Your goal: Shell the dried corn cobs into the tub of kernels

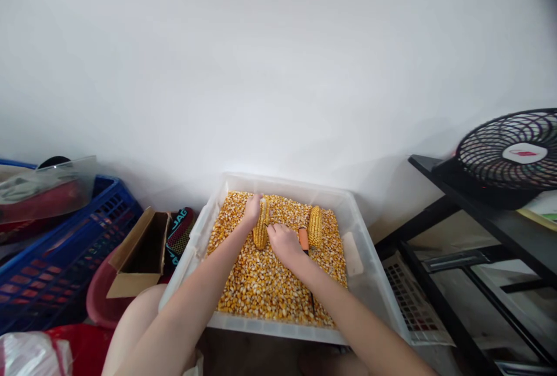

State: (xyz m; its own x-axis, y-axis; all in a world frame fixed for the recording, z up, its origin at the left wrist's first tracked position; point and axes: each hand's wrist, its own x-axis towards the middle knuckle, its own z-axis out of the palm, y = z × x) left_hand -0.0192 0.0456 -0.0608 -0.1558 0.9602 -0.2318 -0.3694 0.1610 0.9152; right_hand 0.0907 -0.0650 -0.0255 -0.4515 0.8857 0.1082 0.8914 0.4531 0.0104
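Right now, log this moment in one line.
left hand: holds cob | right hand: on cob | bin: kernels, second cob, orange tool

A yellow corn cob [261,224], seemingly partly shelled, stands tilted on loose kernels [261,283] in the bin.

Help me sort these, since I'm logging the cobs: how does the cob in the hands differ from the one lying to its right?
The held cob is gripped by the left hand and touched by the right hand; the right cob lies untouched on the kernels. The held cob looks longer and slimmer, the right cob shorter and plumper. Both are yellow, roughly upright in view, inside the bin.
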